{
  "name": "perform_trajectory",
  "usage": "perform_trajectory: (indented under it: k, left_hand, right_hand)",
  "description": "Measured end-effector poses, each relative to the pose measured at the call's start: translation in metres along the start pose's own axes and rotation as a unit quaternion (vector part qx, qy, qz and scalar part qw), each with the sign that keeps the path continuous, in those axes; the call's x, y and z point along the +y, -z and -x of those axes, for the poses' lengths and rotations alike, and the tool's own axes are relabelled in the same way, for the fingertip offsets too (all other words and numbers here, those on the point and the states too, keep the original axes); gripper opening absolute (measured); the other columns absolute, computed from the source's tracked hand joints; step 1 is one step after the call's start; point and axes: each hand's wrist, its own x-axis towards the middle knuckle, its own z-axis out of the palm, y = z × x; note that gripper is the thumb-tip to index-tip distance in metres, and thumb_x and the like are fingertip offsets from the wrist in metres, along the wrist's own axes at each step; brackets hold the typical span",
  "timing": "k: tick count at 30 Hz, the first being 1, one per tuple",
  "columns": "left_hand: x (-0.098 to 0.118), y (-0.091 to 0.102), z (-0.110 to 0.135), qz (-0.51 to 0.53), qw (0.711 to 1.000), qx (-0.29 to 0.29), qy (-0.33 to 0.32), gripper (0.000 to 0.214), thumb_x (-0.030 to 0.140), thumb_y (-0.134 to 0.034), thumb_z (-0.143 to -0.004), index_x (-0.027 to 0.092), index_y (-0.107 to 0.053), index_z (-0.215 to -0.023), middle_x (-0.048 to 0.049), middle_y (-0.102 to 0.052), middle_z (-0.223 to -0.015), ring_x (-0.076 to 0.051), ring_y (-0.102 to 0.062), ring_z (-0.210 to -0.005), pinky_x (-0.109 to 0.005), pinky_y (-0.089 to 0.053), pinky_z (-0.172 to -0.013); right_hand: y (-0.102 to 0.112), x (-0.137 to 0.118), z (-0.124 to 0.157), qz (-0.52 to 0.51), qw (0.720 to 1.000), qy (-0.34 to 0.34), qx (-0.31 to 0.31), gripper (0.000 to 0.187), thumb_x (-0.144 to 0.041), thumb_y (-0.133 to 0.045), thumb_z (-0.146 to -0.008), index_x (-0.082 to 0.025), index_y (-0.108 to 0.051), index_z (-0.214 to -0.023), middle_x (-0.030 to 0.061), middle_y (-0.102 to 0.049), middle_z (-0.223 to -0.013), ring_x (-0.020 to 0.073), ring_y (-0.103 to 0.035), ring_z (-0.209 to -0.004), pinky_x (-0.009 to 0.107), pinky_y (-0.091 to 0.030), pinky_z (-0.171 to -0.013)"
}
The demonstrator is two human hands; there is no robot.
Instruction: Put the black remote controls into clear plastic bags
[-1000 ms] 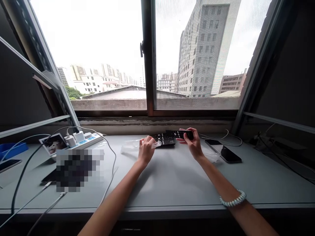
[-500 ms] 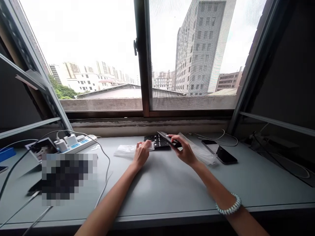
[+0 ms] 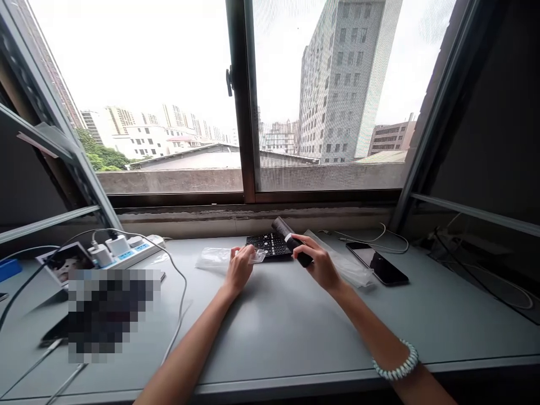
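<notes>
Remote control (image 3: 292, 242), lower end hidden

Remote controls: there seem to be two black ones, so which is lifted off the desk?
The remote control in the right hand, tilted with its far end raised toward the window. The other remote lies flat on the desk, buttons up, beside the left hand.

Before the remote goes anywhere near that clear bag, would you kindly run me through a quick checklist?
1. Right hand grips the black remote: ok.
2. Left hand holds the clear plastic bag at its end: ok.
3. Bag mouth open: cannot tell.
4. Remote lined up with the bag: not ok, it tilts up and away.
5. Second remote lies flat on the table, just behind the bag: ok.
6. Phone lies apart from both hands: ok.
</notes>
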Motion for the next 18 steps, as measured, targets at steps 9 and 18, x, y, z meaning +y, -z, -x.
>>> perform_trajectory:
  k: [9,18]
  left_hand:
    - [0.01,0.007,0.003,0.005,1.0,-0.007,0.003,0.012,0.012,-0.042,-0.083,0.022,-0.048,-0.08,0.0007,-0.063,-0.08,-0.016,-0.058,-0.079,-0.033,-0.032,-0.086]
    - [0.018,0.008,0.004,0.013,1.0,-0.014,-0.022,0.011,0.023,-0.045,-0.087,0.023,-0.056,-0.087,-0.0006,-0.065,-0.087,-0.017,-0.057,-0.084,-0.033,-0.03,-0.087]
  right_hand:
    - [0.001,-0.005,-0.001,-0.055,0.995,-0.036,0.072,0.007,-0.022,-0.055,-0.077,-0.023,-0.059,-0.072,0.0065,-0.058,-0.121,0.0249,-0.057,-0.106,0.039,-0.043,-0.091]
    - [0.005,-0.002,-0.007,-0.181,0.9,-0.274,0.287,0.053,-0.057,-0.06,-0.069,-0.021,-0.051,-0.106,0.0046,-0.066,-0.082,0.014,-0.058,-0.041,0.026,-0.045,-0.038]
